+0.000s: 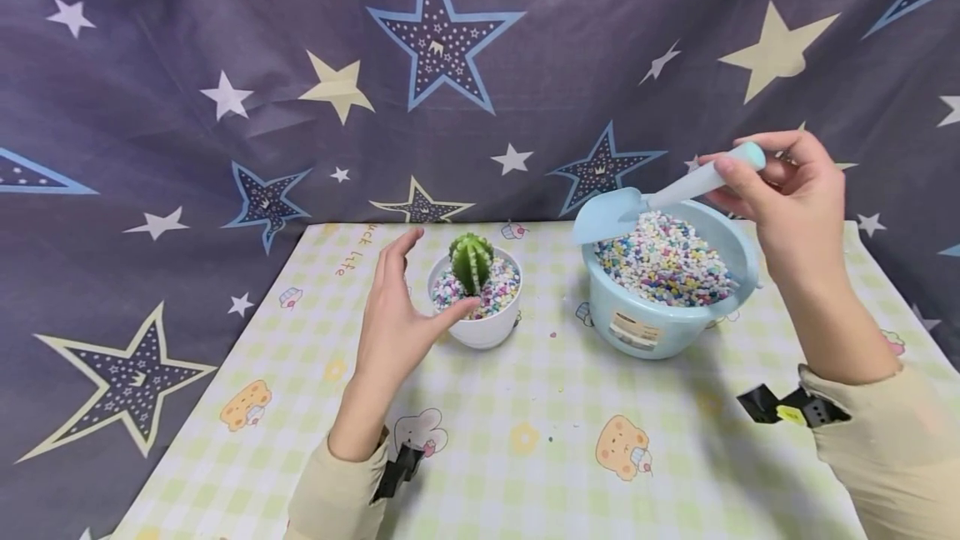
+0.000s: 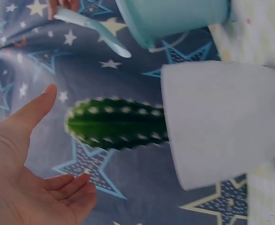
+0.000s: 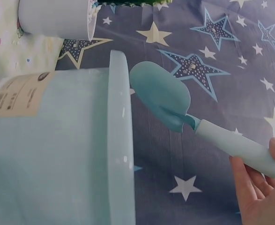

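Our right hand (image 1: 798,190) pinches the scoop (image 1: 686,186) by its handle, the blade (image 1: 609,217) above the left rim of the bucket (image 1: 686,327) of beads (image 1: 663,261); the face we see looks bare. Our left hand (image 1: 390,319), fingers spread, touches nothing, near the pot (image 1: 483,332) at left, where the cactus (image 1: 471,263) stands upright. We judge the step to be filling the pot; the next move likely calls for lowering the blade into the beads.
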Available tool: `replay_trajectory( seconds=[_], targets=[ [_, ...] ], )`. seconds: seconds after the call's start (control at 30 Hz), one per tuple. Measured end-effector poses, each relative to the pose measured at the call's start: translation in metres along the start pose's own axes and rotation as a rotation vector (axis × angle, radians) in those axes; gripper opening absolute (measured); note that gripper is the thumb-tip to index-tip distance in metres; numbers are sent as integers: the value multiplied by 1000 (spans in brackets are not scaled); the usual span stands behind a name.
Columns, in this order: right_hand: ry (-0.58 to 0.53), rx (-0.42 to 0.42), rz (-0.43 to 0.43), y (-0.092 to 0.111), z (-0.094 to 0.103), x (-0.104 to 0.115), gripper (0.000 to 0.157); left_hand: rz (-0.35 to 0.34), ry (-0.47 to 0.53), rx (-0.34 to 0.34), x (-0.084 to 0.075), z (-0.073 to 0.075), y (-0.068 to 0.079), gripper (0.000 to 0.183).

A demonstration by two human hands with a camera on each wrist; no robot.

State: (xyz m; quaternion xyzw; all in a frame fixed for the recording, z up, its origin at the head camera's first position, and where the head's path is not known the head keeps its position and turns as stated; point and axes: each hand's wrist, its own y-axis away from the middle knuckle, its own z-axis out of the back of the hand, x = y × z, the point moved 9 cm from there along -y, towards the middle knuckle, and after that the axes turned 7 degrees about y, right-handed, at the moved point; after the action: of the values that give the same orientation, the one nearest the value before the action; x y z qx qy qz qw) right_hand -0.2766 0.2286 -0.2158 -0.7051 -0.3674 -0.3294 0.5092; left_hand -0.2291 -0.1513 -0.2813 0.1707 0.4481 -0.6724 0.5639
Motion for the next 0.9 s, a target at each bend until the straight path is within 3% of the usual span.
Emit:
replay_trajectory(
  seconds=[0.2, 0.4, 0.73, 0.9],
  targets=[
    [-19, -66, -11, 2, 18, 0, 23, -149, 104, -44, -33, 2, -2, 104],
    [-54, -109, -12, 4, 30, -1, 23, -260, 165, -42, -58, -5, -2, 100],
    [-73, -178, -14, 9, 45, -5, 24, -353, 231, 24, -86, -35, 1, 101],
    [-103, -200, -19, 10, 51, -7, 25, -364, 220, 56, -94, -49, 4, 102]
  ],
)
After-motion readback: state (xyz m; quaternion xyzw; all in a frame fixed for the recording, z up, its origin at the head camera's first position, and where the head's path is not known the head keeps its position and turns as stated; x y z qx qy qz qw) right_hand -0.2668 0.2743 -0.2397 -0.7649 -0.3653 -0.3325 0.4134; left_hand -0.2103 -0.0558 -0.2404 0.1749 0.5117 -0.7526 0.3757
